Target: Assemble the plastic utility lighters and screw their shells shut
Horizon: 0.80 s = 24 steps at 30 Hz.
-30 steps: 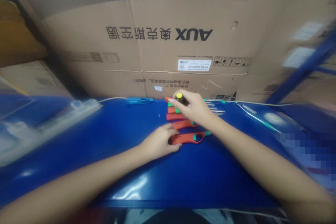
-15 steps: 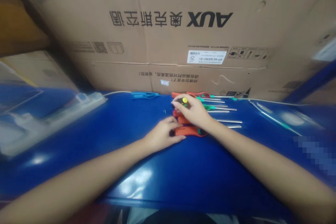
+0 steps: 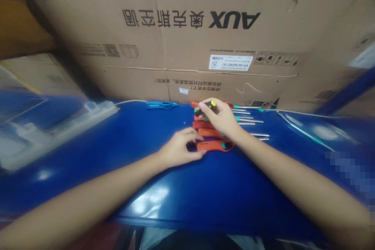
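Note:
Several long-nosed gas lighters with orange or red handles lie side by side, their metal tubes pointing right. My left hand (image 3: 177,149) is closed around the handle end of the nearest orange lighter (image 3: 213,146), thumb along its lower edge and fingers near its upper edge. My right hand (image 3: 222,118) grips a small screwdriver (image 3: 205,108) with a black handle and yellow cap, tilted above the row. Its thin shaft seems to point down and left; the tip is hard to make out. My right hand hides parts of the middle lighters, including the red one (image 3: 202,125).
A blue lighter (image 3: 161,104) lies at the back left of the blue table (image 3: 181,199). Behind stands a large cardboard box (image 3: 175,39). A white power strip (image 3: 70,134) runs along the left, with a cable at the back. Clear plastic packaging (image 3: 316,131) lies right.
My right hand has moved slightly up and to the right with the screwdriver, lifting it from the lighters. My left hand stays almost in place at the nearest lighter.

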{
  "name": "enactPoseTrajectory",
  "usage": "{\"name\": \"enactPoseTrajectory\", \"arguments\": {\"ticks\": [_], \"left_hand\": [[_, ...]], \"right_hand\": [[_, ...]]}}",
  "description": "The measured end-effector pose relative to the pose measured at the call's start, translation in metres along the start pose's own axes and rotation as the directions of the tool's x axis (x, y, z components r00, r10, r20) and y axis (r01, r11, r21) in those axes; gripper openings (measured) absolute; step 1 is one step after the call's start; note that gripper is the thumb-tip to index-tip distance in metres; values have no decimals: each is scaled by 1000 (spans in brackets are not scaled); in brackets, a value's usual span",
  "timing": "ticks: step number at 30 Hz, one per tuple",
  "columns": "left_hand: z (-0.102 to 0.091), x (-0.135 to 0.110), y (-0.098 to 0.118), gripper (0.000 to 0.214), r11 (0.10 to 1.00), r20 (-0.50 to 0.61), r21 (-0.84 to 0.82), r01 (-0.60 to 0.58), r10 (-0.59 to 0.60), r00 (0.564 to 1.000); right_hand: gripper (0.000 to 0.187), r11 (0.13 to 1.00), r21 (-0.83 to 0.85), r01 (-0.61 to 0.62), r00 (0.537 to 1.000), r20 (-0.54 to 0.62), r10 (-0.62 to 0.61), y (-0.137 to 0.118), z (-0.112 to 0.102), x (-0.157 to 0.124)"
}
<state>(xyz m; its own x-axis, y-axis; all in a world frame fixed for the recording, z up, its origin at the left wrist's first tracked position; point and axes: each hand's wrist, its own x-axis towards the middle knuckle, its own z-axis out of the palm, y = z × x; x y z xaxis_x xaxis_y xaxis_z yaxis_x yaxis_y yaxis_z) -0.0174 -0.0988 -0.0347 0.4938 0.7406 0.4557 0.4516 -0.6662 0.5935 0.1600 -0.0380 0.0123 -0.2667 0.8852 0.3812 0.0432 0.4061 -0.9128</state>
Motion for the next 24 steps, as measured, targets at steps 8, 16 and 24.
{"name": "enactPoseTrajectory", "arguments": {"ticks": [8, 16, 24], "left_hand": [[-46, 13, -37, 34, 949, -227, 200, 243, -196, 954], [-43, 11, -56, 29, 947, -95, 122, 298, -288, 953], [-45, 11, -57, 21, 944, -102, 164, 287, -273, 957]], "right_hand": [[39, 998, 55, 17, 1000, -7, -17, -3, 1, -3], [39, 998, 61, 29, 1000, -8, -29, -4, 0, -3], [39, 998, 56, 22, 1000, -14, -21, -5, -2, -4]]}}
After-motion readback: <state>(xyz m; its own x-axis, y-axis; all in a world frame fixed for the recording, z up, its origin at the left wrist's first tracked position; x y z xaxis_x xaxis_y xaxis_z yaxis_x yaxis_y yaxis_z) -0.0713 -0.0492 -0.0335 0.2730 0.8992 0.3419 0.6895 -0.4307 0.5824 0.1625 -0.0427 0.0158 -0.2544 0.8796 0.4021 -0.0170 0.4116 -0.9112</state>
